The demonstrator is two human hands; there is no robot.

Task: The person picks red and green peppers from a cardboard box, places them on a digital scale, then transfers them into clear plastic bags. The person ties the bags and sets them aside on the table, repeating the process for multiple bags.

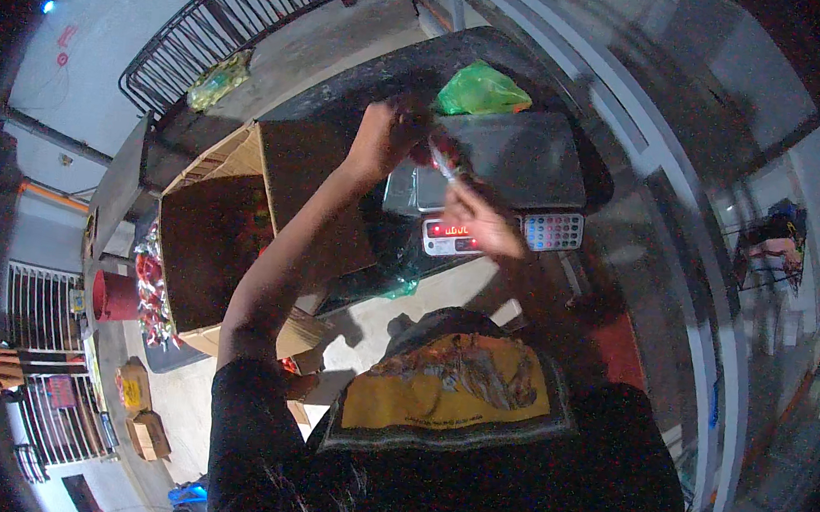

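My left hand (385, 140) is raised over the left part of a digital scale, its fingers curled in shadow. Below and to its right, my right hand (482, 218) is blurred, its fingers closed on the lower end of a small clear plastic packet (445, 159) with some red on it. The packet's upper end reaches towards my left fingers, and what they grip is too dark to make out. Under both hands lies the scale's flat grey platform (524, 159); its red-lit display (451, 229) is partly covered by my right hand. Clear plastic film (401, 190) lies at the platform's left edge.
A green plastic bag (481, 90) sits behind the platform on the dark table. To the left stands an open cardboard box (213, 250), with shiny red-and-white packets (151, 279) beyond it. A red bucket (116, 296) is farther left, and a metal frame (667, 170) rises at right.
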